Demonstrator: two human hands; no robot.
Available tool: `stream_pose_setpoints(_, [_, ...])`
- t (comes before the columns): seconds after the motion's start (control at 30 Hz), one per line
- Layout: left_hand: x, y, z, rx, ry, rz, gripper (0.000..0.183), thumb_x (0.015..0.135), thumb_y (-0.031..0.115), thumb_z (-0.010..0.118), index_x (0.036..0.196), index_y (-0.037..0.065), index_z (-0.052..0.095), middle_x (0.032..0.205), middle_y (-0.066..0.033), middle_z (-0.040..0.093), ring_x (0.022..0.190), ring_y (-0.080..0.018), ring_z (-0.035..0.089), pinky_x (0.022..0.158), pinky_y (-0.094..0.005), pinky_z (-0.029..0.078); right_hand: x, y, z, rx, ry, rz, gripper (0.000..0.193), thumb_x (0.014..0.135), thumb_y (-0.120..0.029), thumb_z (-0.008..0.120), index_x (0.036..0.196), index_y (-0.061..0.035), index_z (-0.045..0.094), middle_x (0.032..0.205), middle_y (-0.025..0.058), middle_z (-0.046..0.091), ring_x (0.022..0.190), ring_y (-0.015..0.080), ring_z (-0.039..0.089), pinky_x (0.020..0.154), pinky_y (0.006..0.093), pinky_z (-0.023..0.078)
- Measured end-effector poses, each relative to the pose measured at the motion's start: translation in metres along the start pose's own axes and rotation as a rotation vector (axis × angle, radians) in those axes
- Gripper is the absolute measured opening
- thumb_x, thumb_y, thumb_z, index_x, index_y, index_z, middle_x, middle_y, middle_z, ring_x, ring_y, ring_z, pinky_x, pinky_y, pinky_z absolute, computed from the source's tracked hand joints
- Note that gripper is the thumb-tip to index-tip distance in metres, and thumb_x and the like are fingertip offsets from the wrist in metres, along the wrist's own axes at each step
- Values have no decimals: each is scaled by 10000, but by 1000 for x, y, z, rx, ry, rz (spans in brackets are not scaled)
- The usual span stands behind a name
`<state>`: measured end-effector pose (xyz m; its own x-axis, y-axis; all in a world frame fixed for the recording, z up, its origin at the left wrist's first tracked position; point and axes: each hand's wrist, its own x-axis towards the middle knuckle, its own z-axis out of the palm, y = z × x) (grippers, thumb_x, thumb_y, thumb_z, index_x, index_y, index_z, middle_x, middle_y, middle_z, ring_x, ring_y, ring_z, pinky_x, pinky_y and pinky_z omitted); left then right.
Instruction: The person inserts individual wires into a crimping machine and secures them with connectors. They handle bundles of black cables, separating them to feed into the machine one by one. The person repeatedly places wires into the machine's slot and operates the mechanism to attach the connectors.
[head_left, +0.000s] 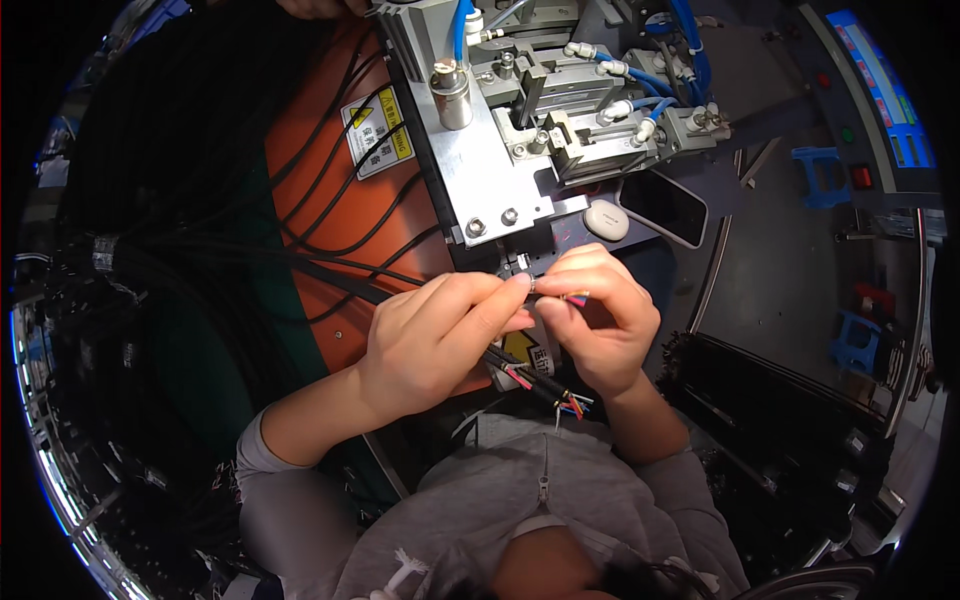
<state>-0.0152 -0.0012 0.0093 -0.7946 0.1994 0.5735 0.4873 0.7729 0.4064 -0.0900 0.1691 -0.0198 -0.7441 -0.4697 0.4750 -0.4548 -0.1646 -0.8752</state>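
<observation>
My left hand (pixel 425 345) is closed in a pinch around the end of a black cable, close to the front of the machine. Opposite it, fingertips almost meeting, my right hand (pixel 605 325) pinches the same cable end. Thin coloured wires (pixel 577 298) poke out between the right thumb and forefinger. The fingers cover most of the cable tip. Below both hands hang other black cable ends with bare coloured wires (pixel 572 405), some pink, some orange and blue.
A metal fixture (pixel 480 165) with clamps and blue air hoses stands just beyond my hands. Beside it lie a phone (pixel 665 207) and a small white case (pixel 606 220). Black cables (pixel 330 255) run leftward over an orange surface (pixel 300 190). A screen (pixel 885 90) stands far right.
</observation>
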Motion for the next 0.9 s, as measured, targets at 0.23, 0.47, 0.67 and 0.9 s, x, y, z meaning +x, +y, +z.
stream_pose_setpoints(0.23, [-2, 0, 2, -22, 59, -17, 281, 701, 99, 717, 949, -10, 644, 760, -54, 562, 613, -168, 567, 456, -277, 439, 3, -4, 16, -83, 165, -117, 232, 710, -1, 767, 908, -18, 649, 889, 90, 639, 766, 214, 607, 704, 311, 476])
stream_pose_setpoints(0.47, [-3, -2, 7, 22, 58, -31, 149, 723, 103, 701, 817, 42, 603, 666, -31, 429, 538, -155, 490, 416, -289, 383, 5, -2, 8, 217, -5, 234, 131, 738, -11, 748, 846, 3, 676, 858, 96, 661, 754, 167, 598, 683, 265, 460])
stream_pose_setpoints(0.67, [-4, 2, 9, 56, 41, -83, 110, 742, 78, 679, 783, 53, 579, 679, -28, 430, 537, -140, 482, 413, -279, 377, 6, 1, 10, -144, 86, -17, 130, 711, 33, 749, 790, -7, 655, 831, 104, 654, 713, 189, 610, 642, 275, 465])
stream_pose_setpoints(0.9, [-4, -8, 11, 62, -11, -26, 216, 679, 57, 668, 894, 39, 658, 722, -24, 514, 590, -142, 538, 439, -267, 407, 5, -3, -10, 71, -71, 398, 116, 796, -45, 691, 796, -21, 578, 779, 58, 599, 735, 126, 530, 670, 260, 433])
